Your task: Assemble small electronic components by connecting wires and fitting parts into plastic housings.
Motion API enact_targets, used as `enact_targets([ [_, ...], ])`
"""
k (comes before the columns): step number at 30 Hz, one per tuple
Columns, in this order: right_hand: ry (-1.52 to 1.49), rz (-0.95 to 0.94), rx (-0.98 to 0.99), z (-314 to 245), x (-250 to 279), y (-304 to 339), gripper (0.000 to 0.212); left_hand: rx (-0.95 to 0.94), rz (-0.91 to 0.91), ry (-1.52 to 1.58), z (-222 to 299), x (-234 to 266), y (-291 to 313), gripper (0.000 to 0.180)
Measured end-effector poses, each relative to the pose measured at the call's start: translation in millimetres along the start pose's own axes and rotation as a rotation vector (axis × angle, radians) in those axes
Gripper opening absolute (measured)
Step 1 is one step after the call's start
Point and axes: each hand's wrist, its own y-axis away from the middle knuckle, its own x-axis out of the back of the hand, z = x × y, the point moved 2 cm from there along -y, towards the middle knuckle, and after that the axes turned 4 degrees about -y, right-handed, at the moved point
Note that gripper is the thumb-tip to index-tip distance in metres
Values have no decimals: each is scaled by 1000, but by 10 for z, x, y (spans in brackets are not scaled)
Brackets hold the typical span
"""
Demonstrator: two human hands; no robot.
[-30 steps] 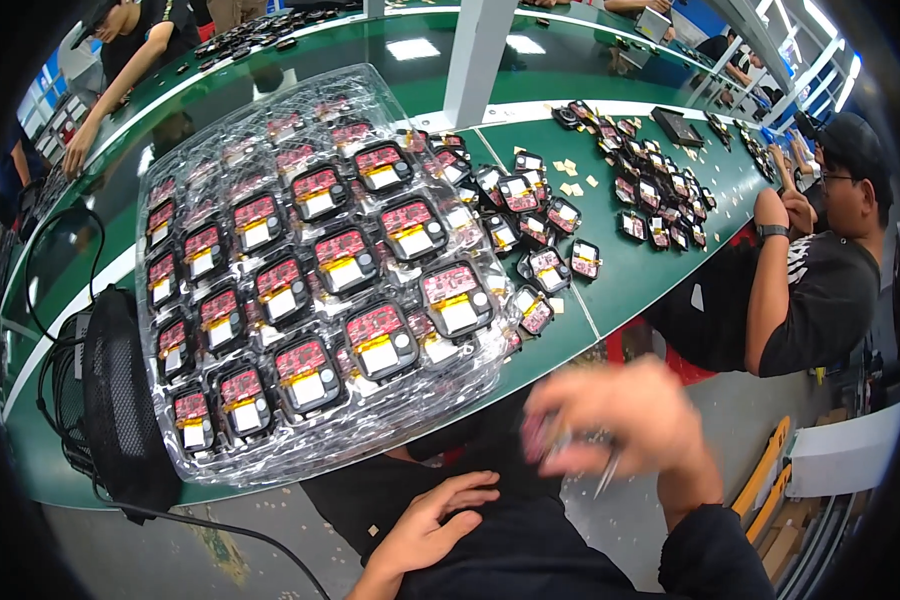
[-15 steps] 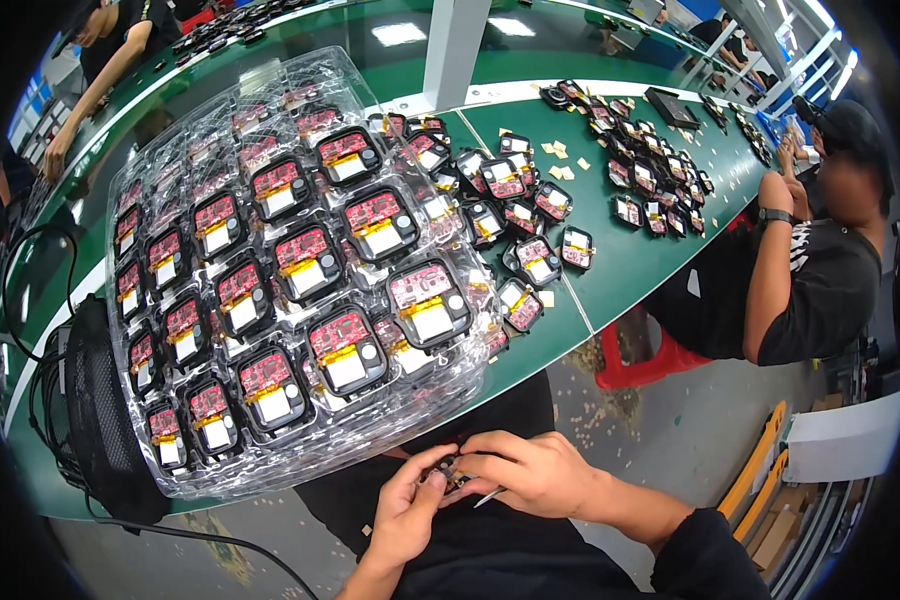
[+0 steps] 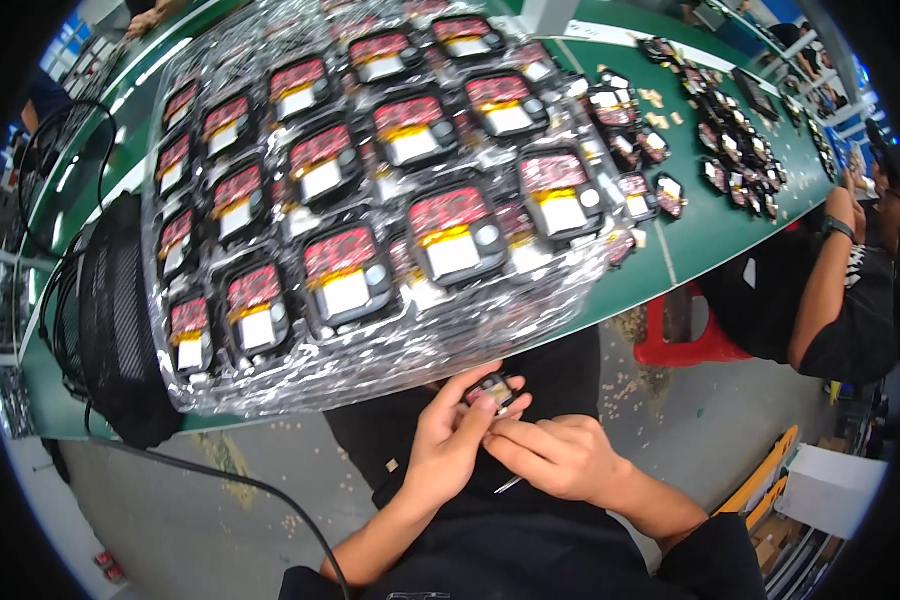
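Over my lap, my left hand (image 3: 448, 438) grips a small dark electronic device (image 3: 493, 391) between thumb and fingers. Its details are partly covered by my fingertips. Close against it, my right hand (image 3: 560, 455) is closed round a slim metal tool (image 3: 508, 486), whose shiny end sticks out below the fingers; its other end is hidden. In front of my hands, a stack of clear plastic trays (image 3: 400, 375) carries rows of black device housings (image 3: 455, 235) with red circuit boards, yellow tape and white rectangles.
Loose device housings lie in heaps (image 3: 740, 150) on the green bench (image 3: 630, 290), among small tan pieces. A black mesh bag (image 3: 120, 320) and a cable (image 3: 270, 487) are at left. A co-worker (image 3: 840, 290) sits at right by a red stool (image 3: 680, 340).
The view has shifted, bringing the trays nearer. My left hand now shows the device more openly, and my right hand has drawn slightly down from it, still with the metal tool.
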Motion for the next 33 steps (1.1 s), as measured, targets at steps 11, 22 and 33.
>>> enact_targets([
  [11, -292, -166, -439, 154, 212, -89, 47, -52, -17, -78, 26, 55, 96, 51],
  [22, 79, -180, -327, 75, 264, -126, 28, -11, 78, -107, -6, 93, 105, 37],
  [33, 172, -158, -241, -75, 275, -84, 28, 49, 92, -79, -22, 123, 112, 30],
])
